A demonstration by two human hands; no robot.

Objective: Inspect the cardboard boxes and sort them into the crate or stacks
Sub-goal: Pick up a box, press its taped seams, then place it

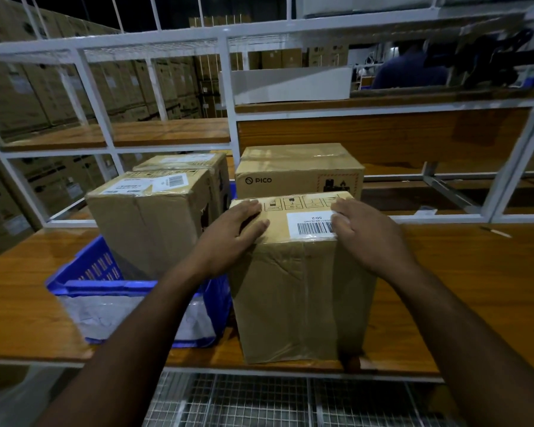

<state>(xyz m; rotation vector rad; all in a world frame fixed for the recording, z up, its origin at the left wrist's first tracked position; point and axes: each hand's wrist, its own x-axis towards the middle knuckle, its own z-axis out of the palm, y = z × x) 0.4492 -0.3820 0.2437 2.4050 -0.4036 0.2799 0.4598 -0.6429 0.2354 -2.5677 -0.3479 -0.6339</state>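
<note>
Your left hand (233, 231) and right hand (363, 234) rest flat, fingers straight, on the taped brown box (302, 291) with its barcode label. It stands at the table (463, 291) edge, touching the blue crate (105, 285) on its left; bare tabletop lies to its right.

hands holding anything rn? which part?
Both hands on the nearest box: left hand and right hand lie flat-fingered on its top, near the left and right edges. No curled grip visible.

1. Wooden worktop (463, 272), glossy, edged by a white metal frame
2. Blue crate (84, 272) on its left part
3. Near taped cardboard box (302, 297) upright at front edge, touching crate
4. PICO box (299, 171) directly behind it
</note>
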